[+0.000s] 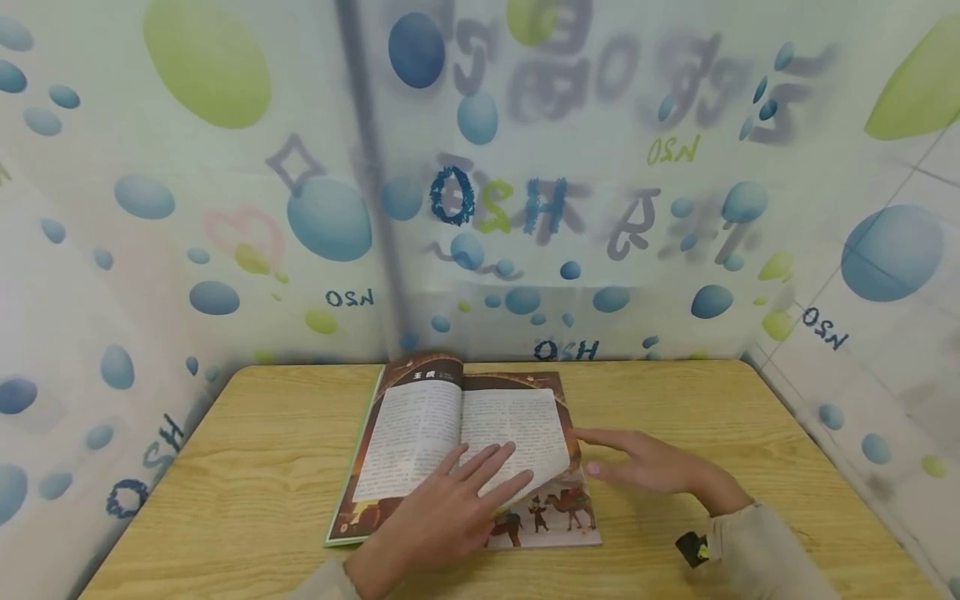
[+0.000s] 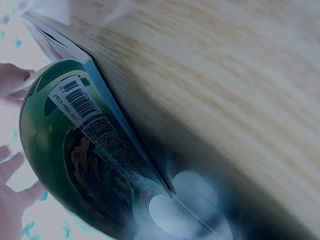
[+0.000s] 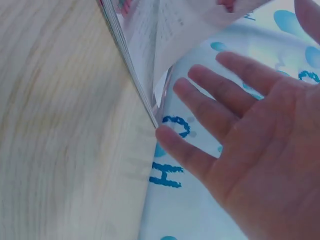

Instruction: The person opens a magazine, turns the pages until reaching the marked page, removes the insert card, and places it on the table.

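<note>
A magazine [image 1: 450, 421] lies open on the wooden worktop [image 1: 247, 467], at the lower centre of the frame in the head view. Its pages carry blocks of small print inside a dark brown, ornamented border, with white title characters at the top of the left page. The lower corner of the right page [image 1: 517, 417] curls upward, and below it, at the lower right of the magazine, shows a picture of camels [image 1: 570, 504] and a small figure.

The left hand [image 1: 453, 510] reaches in from the bottom centre and lies over the lower middle of the magazine, its fingers straight and spread; whether they press down I cannot tell. The right hand [image 1: 652, 462] comes from the lower right, fingers extended and thumb apart, its index fingertip at the magazine's right edge; contact is unclear. In the right wrist view its fingers are spread at the right of the frame, pinching nothing, with the pages standing at upper centre.

The left wrist view shows the green back cover [image 2: 45, 135] bowed outward, a barcode label [image 2: 80, 102] at upper left. A black object [image 1: 692, 549] with a yellow mark sits beside the right sleeve [image 1: 765, 554]. Behind the worktop hangs a pale sheet [image 1: 420, 133] printed with blue and green drops.
</note>
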`<action>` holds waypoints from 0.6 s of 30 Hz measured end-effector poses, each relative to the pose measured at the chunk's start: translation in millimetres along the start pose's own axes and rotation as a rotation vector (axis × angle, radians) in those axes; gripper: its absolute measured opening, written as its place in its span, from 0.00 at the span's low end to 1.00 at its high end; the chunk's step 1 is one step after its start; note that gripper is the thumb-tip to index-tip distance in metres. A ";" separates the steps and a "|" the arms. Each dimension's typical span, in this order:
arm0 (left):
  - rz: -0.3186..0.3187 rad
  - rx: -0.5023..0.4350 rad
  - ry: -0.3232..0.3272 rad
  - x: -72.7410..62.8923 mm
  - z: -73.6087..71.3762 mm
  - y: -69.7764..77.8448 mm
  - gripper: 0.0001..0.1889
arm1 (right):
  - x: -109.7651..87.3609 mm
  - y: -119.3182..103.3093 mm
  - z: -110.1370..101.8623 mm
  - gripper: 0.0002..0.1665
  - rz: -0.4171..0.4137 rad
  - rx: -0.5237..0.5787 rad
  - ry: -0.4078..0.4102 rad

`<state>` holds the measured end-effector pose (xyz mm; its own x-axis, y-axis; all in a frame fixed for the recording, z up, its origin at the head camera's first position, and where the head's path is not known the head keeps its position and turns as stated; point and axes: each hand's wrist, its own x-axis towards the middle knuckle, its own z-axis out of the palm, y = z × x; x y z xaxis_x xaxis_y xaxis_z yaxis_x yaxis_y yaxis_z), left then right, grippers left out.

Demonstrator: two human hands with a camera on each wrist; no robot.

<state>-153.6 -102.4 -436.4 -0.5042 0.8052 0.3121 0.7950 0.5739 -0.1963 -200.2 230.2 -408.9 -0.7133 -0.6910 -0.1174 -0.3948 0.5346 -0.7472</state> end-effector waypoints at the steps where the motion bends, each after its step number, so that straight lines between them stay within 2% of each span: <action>1: 0.006 -0.007 0.004 0.1 -0.1 0.3 0.40 | -0.3 0.2 -1.1 0.34 0.007 -0.009 0.012; 7: 0.017 0.040 0.011 0.9 -1.0 1.0 0.45 | -1.2 4.4 -0.1 0.44 0.113 -0.094 0.026; 12: 0.035 0.143 -0.005 0.7 -2.4 -1.7 0.46 | 3.9 8.0 12.8 0.54 0.107 -0.177 0.010; 18: 0.019 0.316 0.023 1.8 -3.6 -7.4 0.30 | 9.0 9.7 26.0 0.56 0.073 -0.274 -0.049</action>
<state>-159.1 -105.8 -431.0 -0.4798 0.8146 0.3259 0.6585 0.5798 -0.4798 -195.4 216.5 -434.2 -0.7191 -0.6652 -0.2011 -0.4900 0.6906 -0.5320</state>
